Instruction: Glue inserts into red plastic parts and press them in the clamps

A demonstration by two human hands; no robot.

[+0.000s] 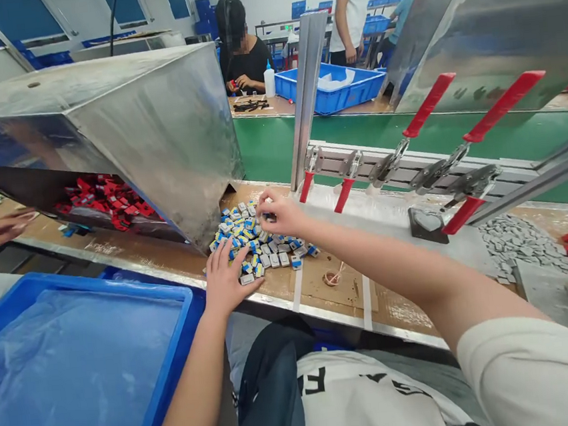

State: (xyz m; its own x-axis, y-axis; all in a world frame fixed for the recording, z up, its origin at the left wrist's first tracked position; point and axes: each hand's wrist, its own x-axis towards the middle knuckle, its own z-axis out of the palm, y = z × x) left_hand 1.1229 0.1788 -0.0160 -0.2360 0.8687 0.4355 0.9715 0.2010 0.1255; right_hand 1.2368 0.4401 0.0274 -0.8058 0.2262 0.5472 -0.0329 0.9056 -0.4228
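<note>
A heap of small blue, white and yellow plastic parts (pixel 267 247) lies on the bench beside a metal bin. My left hand (pixel 226 277) rests at the near left edge of this heap, fingers spread and touching the parts there. Over the far side of the heap is my right hand (pixel 280 215), its fingers curled in a pinch. Something small and partly dark shows at those fingertips, but its kind is hidden.
Red parts (pixel 112 199) fill the metal bin (pixel 166 137). Toggle clamps with red handles (pixel 345 195) stand on a frame to the right. Grey flat pieces (pixel 521 247) lie beyond. A blue tray (pixel 186 316) stands at left. Another person's hand (pixel 2 230) is far left.
</note>
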